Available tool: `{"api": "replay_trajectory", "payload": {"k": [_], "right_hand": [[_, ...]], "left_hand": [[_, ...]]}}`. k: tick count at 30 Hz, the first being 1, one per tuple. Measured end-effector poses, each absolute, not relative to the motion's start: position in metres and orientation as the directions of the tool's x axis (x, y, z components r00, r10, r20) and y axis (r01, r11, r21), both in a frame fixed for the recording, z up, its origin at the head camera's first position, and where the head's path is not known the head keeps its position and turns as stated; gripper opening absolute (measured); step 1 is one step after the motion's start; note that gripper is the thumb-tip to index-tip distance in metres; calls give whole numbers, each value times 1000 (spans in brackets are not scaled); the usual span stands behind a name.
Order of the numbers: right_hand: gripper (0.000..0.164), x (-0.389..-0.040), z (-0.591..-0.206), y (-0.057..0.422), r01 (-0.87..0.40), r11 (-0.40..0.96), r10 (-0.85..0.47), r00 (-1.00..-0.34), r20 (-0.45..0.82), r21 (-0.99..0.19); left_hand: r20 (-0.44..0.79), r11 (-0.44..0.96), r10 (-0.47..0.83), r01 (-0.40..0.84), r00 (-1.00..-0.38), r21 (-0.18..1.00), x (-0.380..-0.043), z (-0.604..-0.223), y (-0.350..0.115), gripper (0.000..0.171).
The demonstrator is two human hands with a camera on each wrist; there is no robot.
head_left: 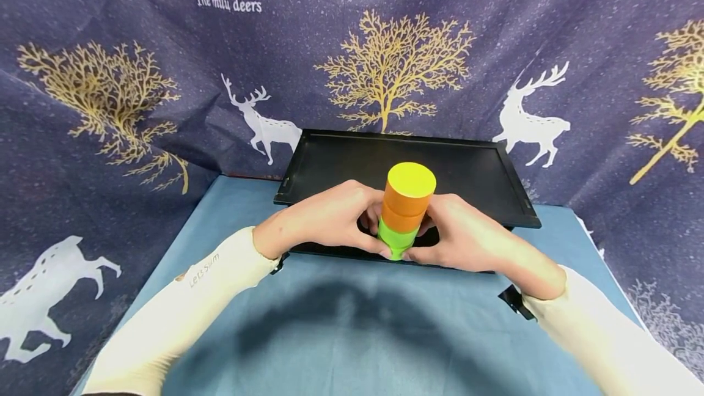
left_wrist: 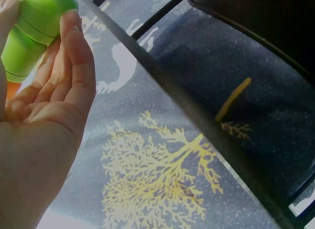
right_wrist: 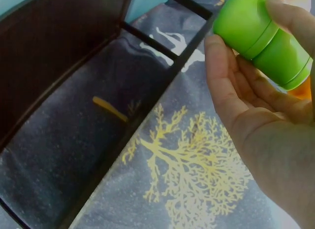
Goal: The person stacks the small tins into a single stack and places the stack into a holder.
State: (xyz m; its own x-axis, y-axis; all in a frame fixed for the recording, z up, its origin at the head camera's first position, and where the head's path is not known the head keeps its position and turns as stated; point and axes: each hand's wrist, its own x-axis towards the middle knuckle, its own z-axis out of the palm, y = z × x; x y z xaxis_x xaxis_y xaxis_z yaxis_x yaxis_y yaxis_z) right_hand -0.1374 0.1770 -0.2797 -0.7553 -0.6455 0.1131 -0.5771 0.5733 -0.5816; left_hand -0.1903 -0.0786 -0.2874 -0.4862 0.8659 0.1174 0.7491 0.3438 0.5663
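Note:
A tall stack of round blocks point(head_left: 408, 203) stands between my two hands in the head view, with a flat yellow top, orange sections under it and green ones at the bottom. My left hand point(head_left: 343, 216) grips the green part from the left, thumb in front and fingers behind. From the right, my right hand point(head_left: 462, 228) holds the same green part, its thumb near the left thumb. Both wrist views show two green sections point(left_wrist: 29, 34) point(right_wrist: 256, 32) between thumb and fingers, with a bit of orange beyond.
Behind the hands stands a black shelf point(head_left: 341, 157) with a flat top and a lower level, on a blue tablecloth point(head_left: 341, 335). Its dark bars point(left_wrist: 172, 98) point(right_wrist: 147, 103) cross both wrist views. A dark cloth point(head_left: 308, 35) printed with deer and trees hangs behind.

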Motion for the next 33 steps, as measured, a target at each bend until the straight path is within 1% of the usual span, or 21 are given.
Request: {"api": "replay_trajectory", "payload": {"k": [6, 13, 19, 28, 33], "right_hand": [[53, -145, -270, 179, -571, 582, -636, -764, 114, -579], [55, -153, -263, 184, -553, 600, -615, -781, 108, -578], [55, -165, -260, 187, -538, 629, -592, -800, 102, -561], [51, -179, -258, 190, -516, 640, -573, -814, 94, -569], [52, -188, -258, 191, -498, 648, -560, -824, 82, -576]], "left_hand": [[122, 345, 865, 752, -487, 561, -198, -277, -74, 45], [132, 318, 874, 758, -467, 570, -211, -270, -69, 47], [128, 330, 867, 748, -481, 576, -222, -268, -66, 47], [148, 301, 868, 740, -473, 602, -236, -268, -64, 48], [147, 310, 859, 728, -490, 612, -243, -267, -62, 47]]}}
